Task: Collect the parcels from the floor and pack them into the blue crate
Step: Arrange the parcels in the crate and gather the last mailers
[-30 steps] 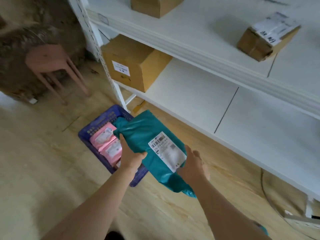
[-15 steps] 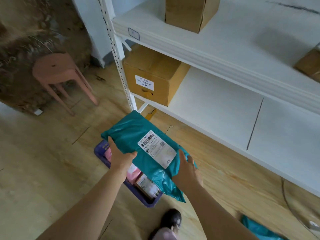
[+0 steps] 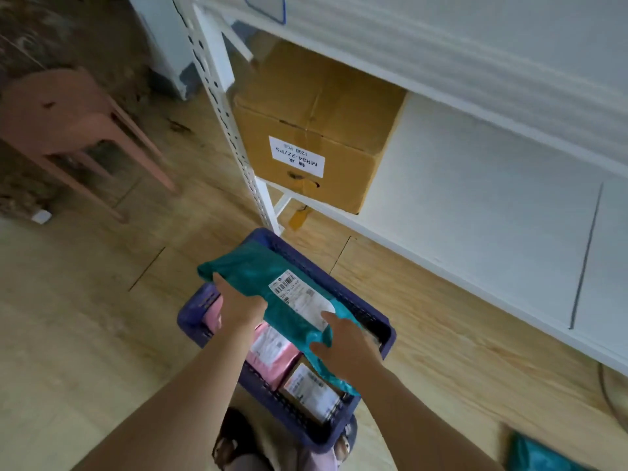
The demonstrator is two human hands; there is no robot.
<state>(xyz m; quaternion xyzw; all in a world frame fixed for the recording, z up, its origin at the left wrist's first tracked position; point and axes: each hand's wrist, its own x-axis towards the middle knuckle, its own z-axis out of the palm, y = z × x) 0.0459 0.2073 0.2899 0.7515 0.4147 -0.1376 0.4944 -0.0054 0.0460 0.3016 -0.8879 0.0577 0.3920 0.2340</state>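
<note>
Hidden: the teal parcel [image 3: 272, 290] is covering the far half of the blue crate [image 3: 195, 321], so anything lying beneath it there is not showing. The fingertips of both hands are tucking out of sight under the parcel.
Cut off: a second teal parcel [image 3: 540, 453] is lying on the floor [image 3: 85, 317] at the bottom-right corner of the view, blurred and running out of frame. The upper shelf board is being cropped by the top edge.
Hard to make out: the print on the parcel labels is too small to read. Cannot tell whether the held parcel is touching the ones below it.
Left hand [image 3: 241, 305]: gripping the teal parcel at its left edge.
Right hand [image 3: 343, 338]: gripping the parcel's near end, thumb lying on the white label.
Teal parcel: being held slanted over the crate, far end over the crate's far corner, near end drooping along the right rim.
Crate: sitting on the floor just beside the foot of the white shelf upright [image 3: 231, 130]. Pink parcels [image 3: 272, 351] and a brown labelled parcel [image 3: 312, 389] are lying in its near half.
Around: a cardboard box [image 3: 316, 130] is sitting at the left end of the lower shelf [image 3: 475, 215]. A pink stool [image 3: 64, 113] is standing on the floor, well apart from the crate. A sandalled foot [image 3: 238, 443] is showing just beside the crate's near corner.
</note>
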